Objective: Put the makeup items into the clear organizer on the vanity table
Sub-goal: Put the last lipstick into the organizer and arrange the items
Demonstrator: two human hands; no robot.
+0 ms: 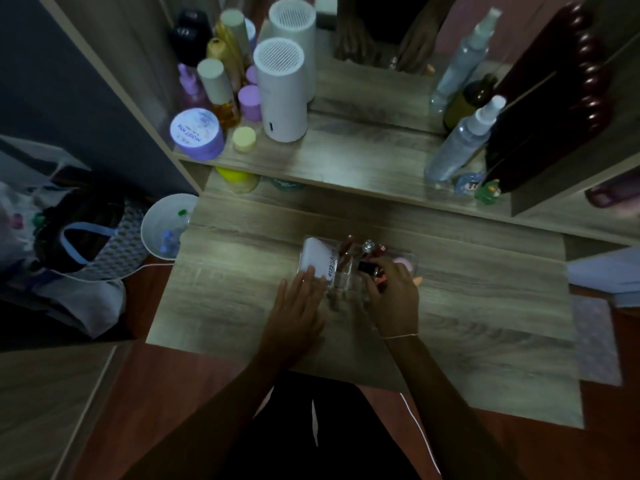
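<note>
The clear organizer (341,280) stands in the middle of the wooden vanity table (467,306). A white tube (317,259) with dark lettering leans in its left part. Several slim lip products (348,249) and a silver-capped item (369,245) stand in its back compartments, and a pink sponge (403,263) shows at its right end. My left hand (299,308) lies flat against the organizer's left front, fingers apart. My right hand (394,296) is closed around a small dark tube (367,268) with a reddish end, held over the organizer's right side.
On the raised shelf behind stand a white cylinder device (282,91), a purple jar (197,135), a yellow-lidded pot (244,139), several bottles and a spray bottle (460,143). A mirror (381,32) reflects both hands. A white bin (166,226) and a bag (86,237) sit left of the table.
</note>
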